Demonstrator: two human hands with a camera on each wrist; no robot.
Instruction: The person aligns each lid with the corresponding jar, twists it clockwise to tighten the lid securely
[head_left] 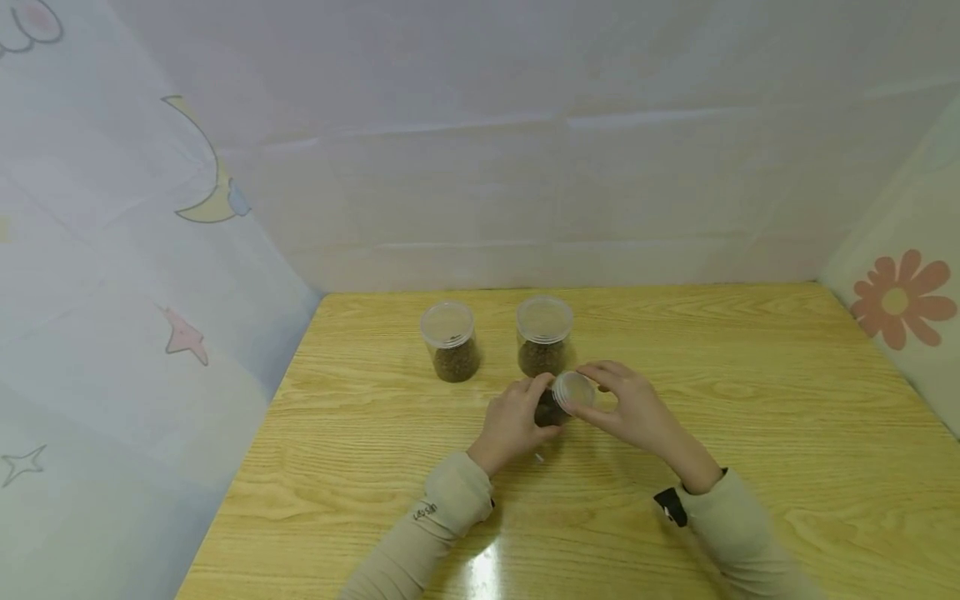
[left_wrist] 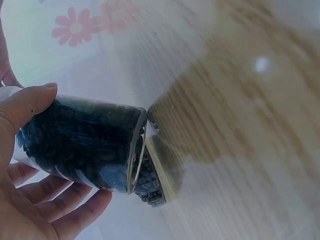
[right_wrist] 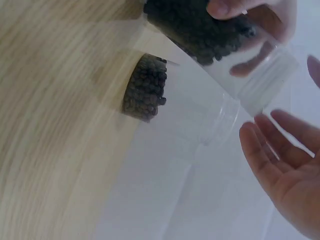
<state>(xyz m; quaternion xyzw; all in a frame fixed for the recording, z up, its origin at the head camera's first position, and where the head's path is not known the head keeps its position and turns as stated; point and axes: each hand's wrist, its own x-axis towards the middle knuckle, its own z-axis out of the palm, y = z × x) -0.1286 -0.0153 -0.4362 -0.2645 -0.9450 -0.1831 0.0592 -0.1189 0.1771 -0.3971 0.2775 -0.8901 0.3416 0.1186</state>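
Note:
My left hand (head_left: 513, 421) grips a clear plastic jar (left_wrist: 85, 142) by its side, thumb on one face and fingers round the other. Small dark bean-like pieces fill much of the jar, and it tilts to the right in the head view. A clear ribbed screw lid (right_wrist: 270, 77) sits on its top. Around that lid, my right hand (head_left: 633, 408) spreads its thumb and fingers, bent loosely, with fingertips (right_wrist: 260, 120) right at the rim. In the right wrist view a gap shows between thumb and lid.
Two similar lidded jars, a left one (head_left: 455, 358) and a right one (head_left: 543, 354), stand upright behind the hands, partly filled with dark pieces. A small white bit (head_left: 539, 458) lies on the wooden table (head_left: 337, 467). Printed cloth walls (head_left: 480, 192) border the table.

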